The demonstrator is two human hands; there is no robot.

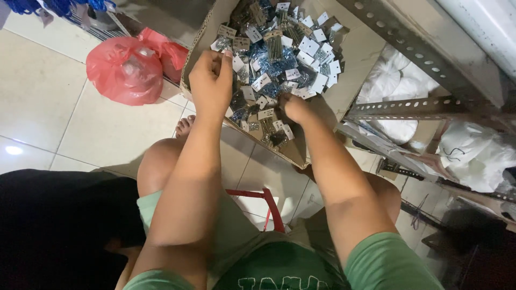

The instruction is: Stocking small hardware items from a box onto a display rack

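Cardboard box (349, 59) tilted toward the seated person, so the small carded packets (279, 64) sit within reach. Left hand (210, 80) pinches one packet (221, 44) at its fingertips; right hand (294, 107) digs fingers-down into the heap, grip hidden. Red bag (126, 67) lies well left.

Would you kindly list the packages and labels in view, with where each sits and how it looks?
Cardboard box: top centre on the floor, brown, open.
Small hardware packets: heaped in the box, clear bags with white or tan card labels; left hand and right hand reach into them.
Red plastic bag: upper left on the tiles, tied, bulging.
White bags: right, under the grey metal shelf frame.
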